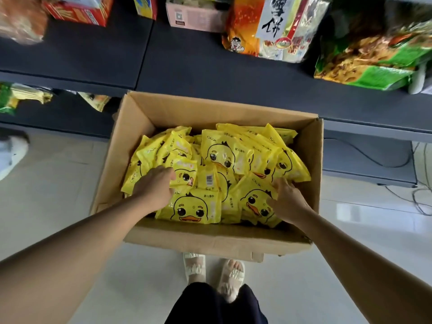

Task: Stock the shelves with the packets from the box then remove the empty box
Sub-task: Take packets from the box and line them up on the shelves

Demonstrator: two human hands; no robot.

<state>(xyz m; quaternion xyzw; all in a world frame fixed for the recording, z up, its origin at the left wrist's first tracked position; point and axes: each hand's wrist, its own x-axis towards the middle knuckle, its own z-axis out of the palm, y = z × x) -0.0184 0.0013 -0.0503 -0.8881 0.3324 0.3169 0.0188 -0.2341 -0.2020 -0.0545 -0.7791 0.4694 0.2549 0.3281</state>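
An open cardboard box [233, 239] stands on the floor in front of the shelves, filled with several yellow packets [224, 157] printed with a duck face. My left hand [155, 187] reaches into the left side of the box, its fingers curled round a yellow packet [184, 175]. My right hand [288, 202] is in the right side, its fingers bent over the edge of another duck packet [256, 202]. The packets beneath both hands are partly hidden.
A dark shelf [198, 64] runs across the top, holding snack bags [278, 26], a green noodle pack [374, 59] and red and pink cartons. A lower shelf at left holds more bags. My sandalled feet [215, 274] stand just behind the box. Cables lie at right.
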